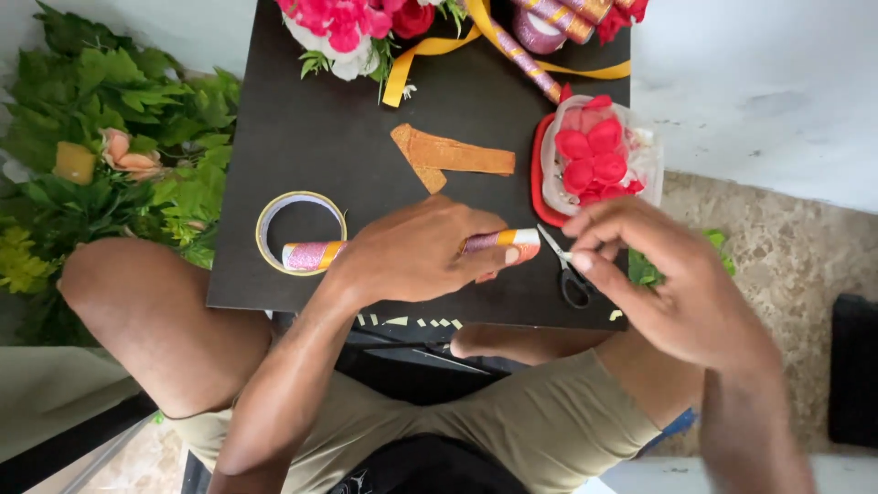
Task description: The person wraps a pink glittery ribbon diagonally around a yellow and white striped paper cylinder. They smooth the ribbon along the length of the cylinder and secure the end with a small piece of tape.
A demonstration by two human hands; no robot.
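Dark table (302, 155) surface carries a glittery tube (315, 254) lying left to right, pinned under the left hand (416, 252), curled closed over its middle. The right hand (658, 274), fingertips pinched on something too small to tell, is held at the tube's right end beside scissors (567, 270).

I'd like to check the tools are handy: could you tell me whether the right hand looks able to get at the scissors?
Probably yes. The right hand sits right beside the scissors on the black table, fingertips above the blades, and nothing lies between them.
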